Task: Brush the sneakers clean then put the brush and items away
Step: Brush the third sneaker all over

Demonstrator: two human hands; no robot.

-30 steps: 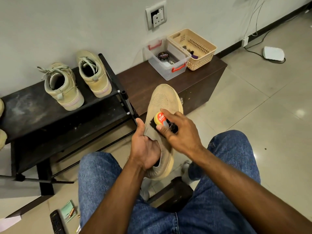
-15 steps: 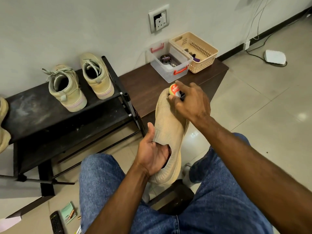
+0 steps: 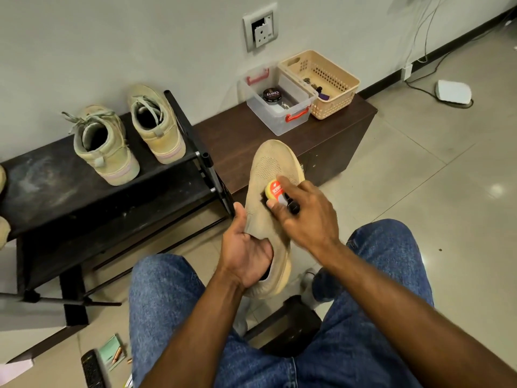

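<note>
The tan knit sneaker is held up in front of the person's knees, toe pointing away toward the wall, its heel end low between the blue-jeaned legs. The left hand grips it at the collar, fingers tucked inside the opening and the thumb pressed along the outer left side. The right hand is curled round a small brush with a yellow and red top, thumb on the near side and fingers over the far side, and holds its dark bristles against the middle of the upper, just behind the perforated toe panel. Beyond the toe stands a low brown cabinet; on its top, near the wall, sits a clear box with red latches holding a round black polish tin, and touching the box's right side is a beige basket with a few small dark items that are too small to make out. To the left, a black rack carries a pair of pale laced sneakers on its top shelf, heels toward the person. A wall socket is mounted above the cabinet. On the tiled floor at far right lies a white device with a cable, and at lower left a black remote lies beside a green pad.
</note>
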